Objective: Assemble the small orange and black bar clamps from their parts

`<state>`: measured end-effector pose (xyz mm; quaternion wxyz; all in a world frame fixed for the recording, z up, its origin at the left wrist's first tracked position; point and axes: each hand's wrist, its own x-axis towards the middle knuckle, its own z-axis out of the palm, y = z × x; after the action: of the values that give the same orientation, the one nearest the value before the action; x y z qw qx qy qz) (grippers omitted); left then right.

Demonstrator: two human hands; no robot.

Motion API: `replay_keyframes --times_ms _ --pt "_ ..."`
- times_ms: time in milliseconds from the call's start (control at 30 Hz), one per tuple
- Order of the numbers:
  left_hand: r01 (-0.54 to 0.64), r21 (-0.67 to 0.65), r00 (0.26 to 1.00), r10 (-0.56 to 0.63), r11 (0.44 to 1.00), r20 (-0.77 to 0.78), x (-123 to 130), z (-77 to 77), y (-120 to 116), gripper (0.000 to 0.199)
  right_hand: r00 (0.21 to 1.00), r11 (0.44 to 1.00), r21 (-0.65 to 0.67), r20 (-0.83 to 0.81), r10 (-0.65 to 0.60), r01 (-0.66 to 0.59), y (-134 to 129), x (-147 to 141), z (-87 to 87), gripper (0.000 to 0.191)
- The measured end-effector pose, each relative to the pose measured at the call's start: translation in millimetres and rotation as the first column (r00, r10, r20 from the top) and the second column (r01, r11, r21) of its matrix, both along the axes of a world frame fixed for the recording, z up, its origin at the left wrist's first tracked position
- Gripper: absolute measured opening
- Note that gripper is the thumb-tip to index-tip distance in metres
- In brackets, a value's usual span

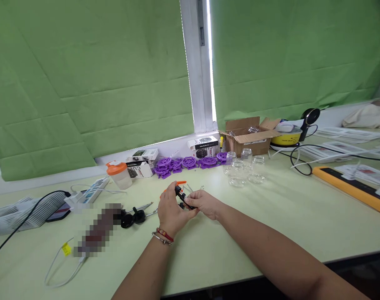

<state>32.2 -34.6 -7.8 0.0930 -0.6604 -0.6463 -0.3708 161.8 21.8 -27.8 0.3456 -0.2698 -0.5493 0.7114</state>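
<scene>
My left hand (173, 212) and my right hand (205, 203) meet over the middle of the table. Between them is a slim black part (178, 191) with a pale strip along it, its exact kind not clear. My left hand is closed around its upper end, and the fingers of my right hand pinch its lower end. Just beyond the hands lie an orange piece (181, 182), partly hidden, and small thin metal pieces (190, 187). Left of my left hand rest two round black parts (139, 216) with metal rods (145, 206).
Purple plastic wheels (189, 162) line the wall beside printed boxes (141, 168). Several glass jars (238, 173) stand before an open cardboard box (251, 139). An orange-lidded shaker bottle (118, 175) and power strip (94, 189) are left; a long orange-yellow bar (349, 187) lies right.
</scene>
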Motion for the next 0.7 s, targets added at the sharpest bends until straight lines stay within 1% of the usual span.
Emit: replay_keyframes --times_ms 133,200,300,333,367,400,433,467,500,567,633,700 --pt "-0.001 -0.008 1.000 0.001 1.000 -0.011 0.9 0.5 0.1 0.087 1.000 1.000 -0.011 0.015 -0.011 0.011 -1.7 -2.4 -1.8 0.039" --pt "-0.001 -0.014 1.000 0.001 1.000 -0.008 0.9 0.9 0.1 0.088 1.000 1.000 0.001 0.017 0.011 -0.011 -0.1 -2.4 -1.2 0.040" --pt "-0.014 -0.040 1.000 0.014 0.999 0.007 -0.4 1.5 0.2 0.093 0.997 0.998 0.055 0.069 0.021 -0.025 12.3 5.0 0.2 0.040" --pt "-0.021 -0.050 1.000 0.022 0.999 0.013 -1.1 1.7 0.3 0.096 0.994 0.995 0.087 0.100 -0.052 0.044 19.3 10.4 0.0 0.038" --pt "-0.025 -0.059 0.999 0.026 0.998 0.017 -1.7 1.8 0.3 0.098 0.978 0.979 0.133 0.123 -0.170 0.153 27.5 17.3 -1.1 0.036" --pt "-0.029 -0.065 0.999 0.030 0.997 0.022 -2.3 1.9 0.3 0.099 0.939 0.944 0.186 0.163 -0.303 0.273 36.1 25.2 -3.1 0.032" --pt "-0.032 -0.070 0.999 0.034 0.997 0.026 -2.8 1.9 0.4 0.100 0.879 0.893 0.246 0.210 -0.428 0.376 44.8 33.8 -6.1 0.028" --pt "-0.035 -0.075 0.999 0.038 0.997 0.028 -3.2 1.8 0.5 0.099 0.804 0.838 0.311 0.269 -0.530 0.448 52.8 42.3 -9.9 0.023" --pt "-0.039 -0.080 0.999 0.041 0.996 0.030 -3.4 1.6 0.6 0.099 0.732 0.795 0.390 0.336 -0.593 0.465 59.7 50.0 -14.3 0.019" --pt "-0.041 -0.092 0.999 0.044 0.995 0.026 -3.3 1.1 1.0 0.097 0.611 0.746 0.537 0.453 -0.649 0.395 69.1 60.4 -22.9 0.014" --pt "-0.041 -0.105 0.999 0.043 0.994 0.019 -2.9 0.4 1.4 0.096 0.558 0.722 0.634 0.505 -0.658 0.277 72.4 62.8 -29.0 0.016" --pt "-0.042 -0.116 0.999 0.044 0.992 0.016 -2.4 -0.1 1.6 0.094 0.521 0.693 0.704 0.537 -0.663 0.157 71.2 58.7 -31.2 0.019"
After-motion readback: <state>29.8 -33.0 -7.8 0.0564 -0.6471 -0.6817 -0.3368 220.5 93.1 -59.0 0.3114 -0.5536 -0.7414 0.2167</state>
